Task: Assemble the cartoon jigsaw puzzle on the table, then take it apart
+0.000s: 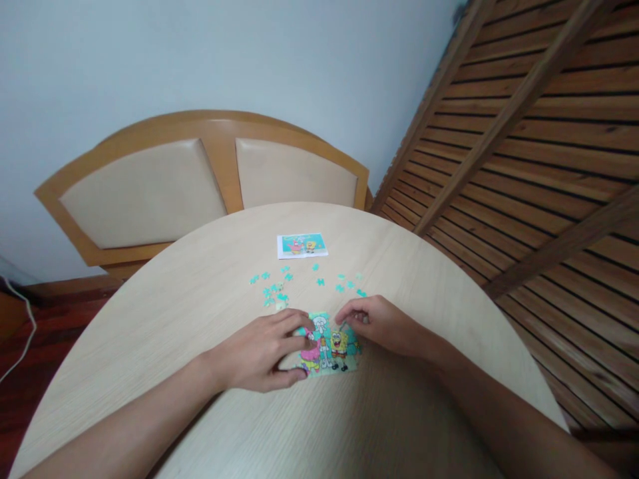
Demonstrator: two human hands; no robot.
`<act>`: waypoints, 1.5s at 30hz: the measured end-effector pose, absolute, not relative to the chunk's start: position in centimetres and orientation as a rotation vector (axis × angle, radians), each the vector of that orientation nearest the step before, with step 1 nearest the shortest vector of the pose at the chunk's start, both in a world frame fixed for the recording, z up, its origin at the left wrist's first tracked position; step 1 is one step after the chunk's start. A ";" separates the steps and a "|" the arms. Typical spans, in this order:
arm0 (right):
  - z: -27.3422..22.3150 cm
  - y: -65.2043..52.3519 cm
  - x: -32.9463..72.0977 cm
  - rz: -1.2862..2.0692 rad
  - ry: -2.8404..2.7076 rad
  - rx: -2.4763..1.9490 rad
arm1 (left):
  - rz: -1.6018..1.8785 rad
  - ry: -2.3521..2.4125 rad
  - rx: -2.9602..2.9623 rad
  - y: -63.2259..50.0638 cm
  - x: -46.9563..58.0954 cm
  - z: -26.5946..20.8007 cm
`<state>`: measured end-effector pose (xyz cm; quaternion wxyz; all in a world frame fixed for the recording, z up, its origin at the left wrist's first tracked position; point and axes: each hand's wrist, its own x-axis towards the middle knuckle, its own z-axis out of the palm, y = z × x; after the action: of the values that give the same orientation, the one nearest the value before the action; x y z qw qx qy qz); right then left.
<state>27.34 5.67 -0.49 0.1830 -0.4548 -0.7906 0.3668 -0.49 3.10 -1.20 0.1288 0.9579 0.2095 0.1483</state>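
A partly assembled jigsaw puzzle (pixel 325 349) with cartoon figures in pink, yellow and pale green lies flat on the table in front of me. My left hand (pixel 262 351) rests over its left edge, fingers apart, with the thumb at the lower left corner and the other fingertips on the upper left part. At the puzzle's upper right, my right hand (pixel 377 322) has its thumb and index finger curled together in a pinch. Whatever lies between those fingertips is too small to make out. Loose teal puzzle pieces (pixel 270 291) are scattered just beyond the left hand.
More loose pieces (pixel 350 285) lie beyond the right hand. Farther back is a white-edged picture card (pixel 302 245) showing similar figures. The round wooden table (pixel 200 266) reaches a padded bench back (pixel 150 189) by the wall. A slatted wooden screen (pixel 524 146) leans at the right.
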 end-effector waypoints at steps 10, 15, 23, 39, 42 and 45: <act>-0.4 5.9 27.9 0.981 -2.362 -1.106 | 0.394 0.611 2.777 3.0 -0.5 -1.2; -0.1 6.2 28.4 0.856 -2.536 -0.875 | 0.414 0.604 2.783 3.0 -0.5 -1.1; -0.5 6.1 27.3 0.698 -2.546 -0.951 | 0.448 0.605 2.778 3.0 -0.5 -1.2; -1.6 5.9 26.5 0.960 -2.208 -1.170 | 0.425 0.617 2.785 3.1 -0.6 -1.3; -1.6 5.9 26.4 0.970 -2.180 -1.203 | 0.444 0.603 2.780 3.1 -0.6 -1.3; -1.6 6.0 26.3 0.969 -2.171 -1.215 | 0.463 0.600 2.775 3.1 -0.6 -1.4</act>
<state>26.33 5.99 -1.61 0.2337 -0.4426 -0.7905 0.3530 -0.64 3.10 -1.36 0.1321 0.9563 0.2067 0.1594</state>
